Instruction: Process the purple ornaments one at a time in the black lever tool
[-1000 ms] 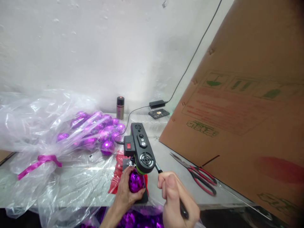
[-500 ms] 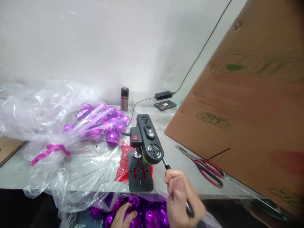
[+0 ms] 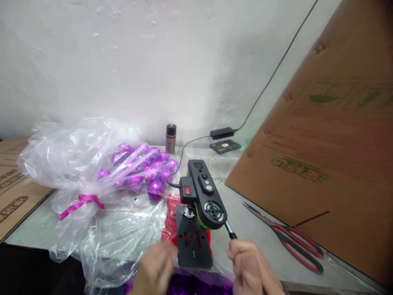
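Observation:
My right hand point(image 3: 250, 262) is closed round the black grip of a metal rod point(image 3: 229, 228), whose far end is hidden behind a black device point(image 3: 205, 184). That device has round grilles, buttons and a box with a red switch point(image 3: 187, 190). Below it lies a black slotted plate point(image 3: 194, 248) over a red packet point(image 3: 172, 219). My left hand point(image 3: 158, 262), smeared by motion, is just left of the plate's front end; whether it holds anything does not show. Shiny purple baubles point(image 3: 196, 284) are partly visible under plastic below the table edge, between my hands.
A clear bag point(image 3: 70, 164), tied with pink ribbon point(image 3: 82, 203), holds more purple baubles point(image 3: 156, 188). Red-handled scissors point(image 3: 285, 237) lie beside a large cardboard box point(image 3: 322, 164). A spray can point(image 3: 170, 139), power adapter point(image 3: 222, 132) and phone point(image 3: 225, 146) stand or lie by the wall.
My left hand has risen from the purple baubles to beside the plate. My right hand keeps its grip on the rod. The whole view has shifted, with things appearing lower and further right.

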The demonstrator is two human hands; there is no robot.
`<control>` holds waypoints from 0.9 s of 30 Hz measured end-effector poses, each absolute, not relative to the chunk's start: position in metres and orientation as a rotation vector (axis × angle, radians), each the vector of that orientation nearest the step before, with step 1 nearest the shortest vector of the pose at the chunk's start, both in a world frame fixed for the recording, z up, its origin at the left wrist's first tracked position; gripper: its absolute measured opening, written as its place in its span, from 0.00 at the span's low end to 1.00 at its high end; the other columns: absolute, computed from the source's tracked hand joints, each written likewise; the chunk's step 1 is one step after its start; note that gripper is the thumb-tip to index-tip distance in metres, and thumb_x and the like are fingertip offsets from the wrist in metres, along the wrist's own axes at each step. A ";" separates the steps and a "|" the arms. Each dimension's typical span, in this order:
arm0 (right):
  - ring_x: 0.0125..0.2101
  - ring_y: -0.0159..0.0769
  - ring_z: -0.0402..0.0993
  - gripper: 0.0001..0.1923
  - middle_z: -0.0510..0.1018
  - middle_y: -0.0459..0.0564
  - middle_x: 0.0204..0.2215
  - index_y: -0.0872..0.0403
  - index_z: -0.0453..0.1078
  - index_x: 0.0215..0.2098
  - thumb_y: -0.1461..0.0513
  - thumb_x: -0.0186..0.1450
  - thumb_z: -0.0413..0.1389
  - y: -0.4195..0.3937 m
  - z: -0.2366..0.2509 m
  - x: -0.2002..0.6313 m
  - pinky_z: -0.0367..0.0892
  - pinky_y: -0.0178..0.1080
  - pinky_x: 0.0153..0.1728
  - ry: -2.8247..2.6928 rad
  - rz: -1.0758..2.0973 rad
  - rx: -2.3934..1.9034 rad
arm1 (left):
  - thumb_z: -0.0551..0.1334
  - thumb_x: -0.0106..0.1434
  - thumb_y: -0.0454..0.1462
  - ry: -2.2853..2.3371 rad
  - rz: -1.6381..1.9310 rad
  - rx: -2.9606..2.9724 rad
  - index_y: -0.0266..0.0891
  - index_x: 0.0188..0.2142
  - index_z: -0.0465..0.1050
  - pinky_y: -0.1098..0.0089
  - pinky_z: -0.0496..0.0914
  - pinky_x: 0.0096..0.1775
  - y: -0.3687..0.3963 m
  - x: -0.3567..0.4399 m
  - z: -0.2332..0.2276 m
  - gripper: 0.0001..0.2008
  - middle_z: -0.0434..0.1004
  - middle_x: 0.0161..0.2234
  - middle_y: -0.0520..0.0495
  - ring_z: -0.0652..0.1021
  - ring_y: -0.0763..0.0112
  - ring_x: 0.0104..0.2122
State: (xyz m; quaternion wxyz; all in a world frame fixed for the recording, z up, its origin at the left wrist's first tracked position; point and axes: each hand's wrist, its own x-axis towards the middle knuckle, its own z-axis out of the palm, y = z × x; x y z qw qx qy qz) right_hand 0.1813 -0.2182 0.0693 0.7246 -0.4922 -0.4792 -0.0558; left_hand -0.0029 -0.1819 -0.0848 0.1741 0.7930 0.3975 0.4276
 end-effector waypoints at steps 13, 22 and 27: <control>0.29 0.28 0.70 0.20 0.64 0.40 0.22 0.52 0.59 0.27 0.69 0.78 0.50 -0.225 0.059 0.192 0.61 0.34 0.30 -1.200 -0.028 -1.042 | 0.73 0.62 0.50 1.625 0.914 1.568 0.37 0.59 0.73 0.45 0.70 0.62 -0.014 0.014 -0.022 0.31 0.85 0.52 0.31 0.81 0.36 0.59; 0.28 0.28 0.68 0.18 0.65 0.42 0.24 0.52 0.62 0.28 0.70 0.77 0.51 -0.228 0.072 0.196 0.59 0.35 0.29 -1.227 0.012 -1.055 | 0.58 0.74 0.47 1.402 1.090 1.010 0.39 0.64 0.67 0.64 0.83 0.44 -0.084 -0.016 0.004 0.24 0.81 0.59 0.35 0.86 0.60 0.48; 0.27 0.27 0.66 0.17 0.66 0.43 0.26 0.53 0.64 0.30 0.73 0.75 0.51 -0.225 0.089 0.199 0.59 0.35 0.27 -1.259 0.046 -1.048 | 0.65 0.74 0.46 0.984 1.088 0.375 0.37 0.59 0.74 0.66 0.84 0.37 -0.151 -0.025 0.004 0.21 0.88 0.49 0.36 0.89 0.58 0.41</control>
